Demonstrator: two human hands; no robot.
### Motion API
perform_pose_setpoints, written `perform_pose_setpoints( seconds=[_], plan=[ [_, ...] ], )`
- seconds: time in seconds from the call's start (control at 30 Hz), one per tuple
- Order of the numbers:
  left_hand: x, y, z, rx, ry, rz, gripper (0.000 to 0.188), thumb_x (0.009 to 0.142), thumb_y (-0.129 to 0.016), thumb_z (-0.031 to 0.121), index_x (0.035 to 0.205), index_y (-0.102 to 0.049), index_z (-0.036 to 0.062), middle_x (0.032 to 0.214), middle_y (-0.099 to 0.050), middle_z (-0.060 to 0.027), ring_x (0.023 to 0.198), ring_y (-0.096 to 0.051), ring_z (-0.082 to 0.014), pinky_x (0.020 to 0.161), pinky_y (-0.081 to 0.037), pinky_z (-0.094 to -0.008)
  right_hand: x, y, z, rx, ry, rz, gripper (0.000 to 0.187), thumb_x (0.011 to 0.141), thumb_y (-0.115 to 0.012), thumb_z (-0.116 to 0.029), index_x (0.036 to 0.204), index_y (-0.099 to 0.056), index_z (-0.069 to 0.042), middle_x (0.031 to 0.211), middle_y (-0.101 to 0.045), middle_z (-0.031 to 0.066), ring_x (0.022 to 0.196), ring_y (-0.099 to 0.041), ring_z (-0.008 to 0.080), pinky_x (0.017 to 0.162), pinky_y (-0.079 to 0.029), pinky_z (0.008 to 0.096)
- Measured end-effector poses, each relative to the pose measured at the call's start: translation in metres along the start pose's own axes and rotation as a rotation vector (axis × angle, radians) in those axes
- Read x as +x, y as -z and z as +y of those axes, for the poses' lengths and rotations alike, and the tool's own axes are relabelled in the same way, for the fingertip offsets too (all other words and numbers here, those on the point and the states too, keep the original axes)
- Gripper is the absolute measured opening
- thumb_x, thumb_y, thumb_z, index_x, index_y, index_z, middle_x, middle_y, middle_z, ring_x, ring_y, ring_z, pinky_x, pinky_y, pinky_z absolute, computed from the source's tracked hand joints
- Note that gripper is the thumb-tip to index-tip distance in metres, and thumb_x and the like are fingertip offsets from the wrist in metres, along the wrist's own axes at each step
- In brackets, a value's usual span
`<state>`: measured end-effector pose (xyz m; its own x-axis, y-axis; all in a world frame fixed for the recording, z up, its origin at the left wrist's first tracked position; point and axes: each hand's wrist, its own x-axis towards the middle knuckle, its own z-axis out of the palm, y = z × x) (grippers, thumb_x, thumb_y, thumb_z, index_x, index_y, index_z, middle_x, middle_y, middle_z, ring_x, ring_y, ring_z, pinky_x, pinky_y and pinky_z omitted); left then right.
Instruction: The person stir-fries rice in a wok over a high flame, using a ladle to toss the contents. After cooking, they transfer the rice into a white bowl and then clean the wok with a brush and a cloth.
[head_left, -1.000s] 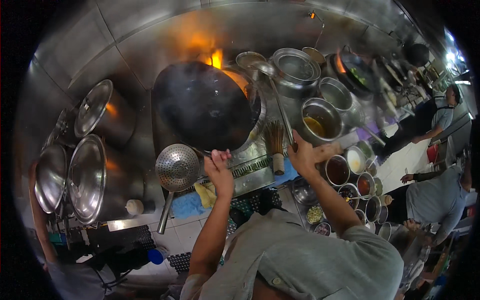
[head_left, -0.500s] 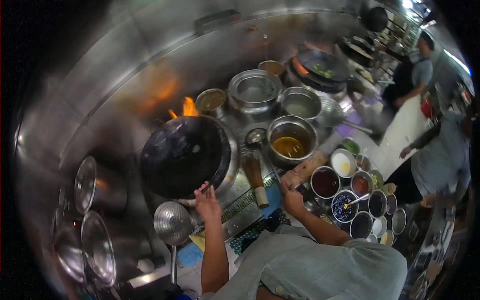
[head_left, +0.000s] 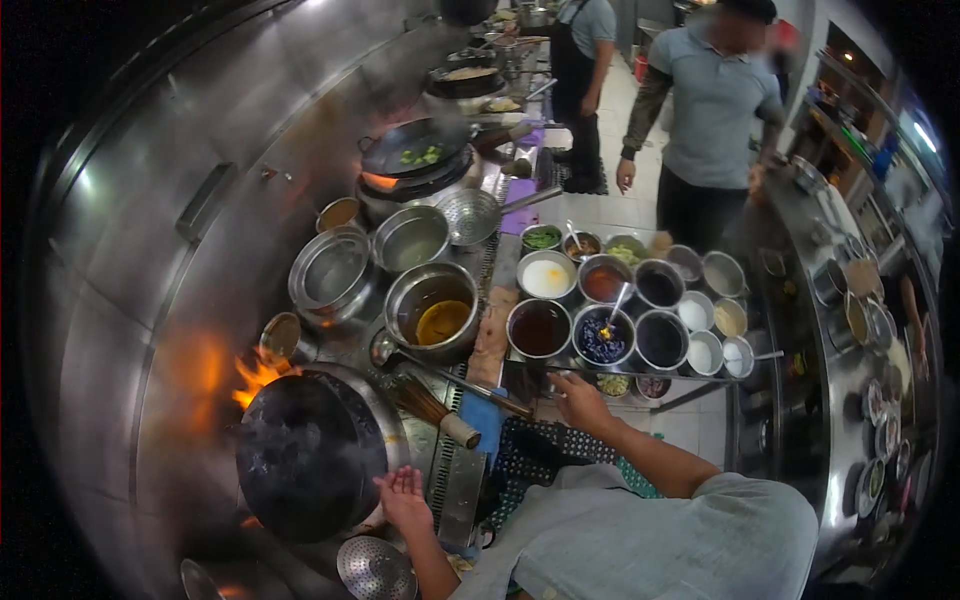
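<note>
A black wok (head_left: 305, 460) sits tilted on the burner at the left, with flames (head_left: 260, 378) rising behind its far rim. My left hand (head_left: 405, 500) is beside the wok's right rim, palm up and fingers stretched, holding nothing that I can see. To the right, my right hand (head_left: 582, 402) is open, a little apart from the handle end of a ladle (head_left: 480, 388). The ladle lies along the stove edge, next to a bamboo wok brush (head_left: 425, 405) and a metal pot (head_left: 395, 310) of yellowish oil. A perforated skimmer (head_left: 377, 570) lies below my left hand.
Several bowls of sauces and seasonings crowd a shelf (head_left: 640, 372) at the right. Farther along stand metal pots (head_left: 330, 270), a second skimmer (head_left: 470, 217) and a wok with green vegetables (head_left: 420, 156). A person (head_left: 705, 110) stands in the aisle, another beyond; a counter runs along the right.
The view has swung to the right, showing more of the aisle. My right hand has come away from the ladle's handle end. My left hand stays by the wok's rim, its fingers spread.
</note>
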<state>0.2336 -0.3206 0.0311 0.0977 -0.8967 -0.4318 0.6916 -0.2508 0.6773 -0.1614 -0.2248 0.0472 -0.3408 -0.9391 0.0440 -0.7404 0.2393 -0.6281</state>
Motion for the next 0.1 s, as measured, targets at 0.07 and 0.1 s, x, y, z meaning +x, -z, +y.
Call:
perform_pose_setpoints(
  seconds=[0.07, 0.1],
  plan=[
    [-0.022, -0.005, -0.03, 0.256, 0.109, -0.344, 0.045, 0.101, -0.061, 0.041, 0.119, -0.048, 0.0018, 0.116, -0.059, -0.0169, 0.11, -0.061, -0.0298, 0.102, -0.052, -0.0463, -0.038, -0.007, 0.031, -0.005, -0.097, 0.041, 0.053, 0.089, -0.063, -0.013, 0.141, -0.053, -0.012, 0.11, -0.061, 0.0199, 0.103, -0.063, 0.0404, 0.088, -0.052, 0.0492],
    [-0.027, -0.003, -0.044, 0.26, 0.163, -0.372, 0.045, 0.101, -0.061, 0.041, 0.119, -0.048, 0.0018, 0.116, -0.059, -0.0169, 0.11, -0.061, -0.0298, 0.102, -0.052, -0.0463, -0.064, 0.002, 0.04, -0.03, -0.149, 0.06, 0.053, 0.089, -0.063, -0.013, 0.141, -0.053, -0.012, 0.11, -0.061, 0.0199, 0.103, -0.063, 0.0404, 0.088, -0.052, 0.0492]
  ],
)
